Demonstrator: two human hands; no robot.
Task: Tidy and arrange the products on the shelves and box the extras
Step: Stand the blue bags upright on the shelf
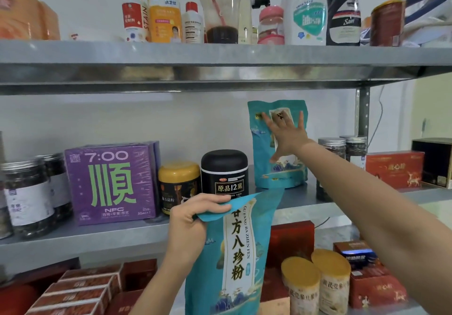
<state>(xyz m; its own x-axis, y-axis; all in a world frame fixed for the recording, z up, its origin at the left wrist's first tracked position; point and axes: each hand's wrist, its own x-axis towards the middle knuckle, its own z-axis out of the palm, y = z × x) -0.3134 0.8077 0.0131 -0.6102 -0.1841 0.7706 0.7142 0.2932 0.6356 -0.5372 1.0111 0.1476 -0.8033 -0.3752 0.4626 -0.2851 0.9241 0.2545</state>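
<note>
Pouches differ: hanging pouch (pixel 234 253), long axis vertical, is pinched at its top corner by left hand (pixel 193 219) at the middle shelf (pixel 97 239) front edge; right hand (pixel 286 136), fingers (pixel 301 120) flat and spread, presses standing pouch (pixel 281 175) behind.

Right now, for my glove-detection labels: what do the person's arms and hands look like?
The left hand and right hand are bare: no gloves, rings or watch show. The left forearm and right forearm are uncovered too, with no sleeve in view.
</note>
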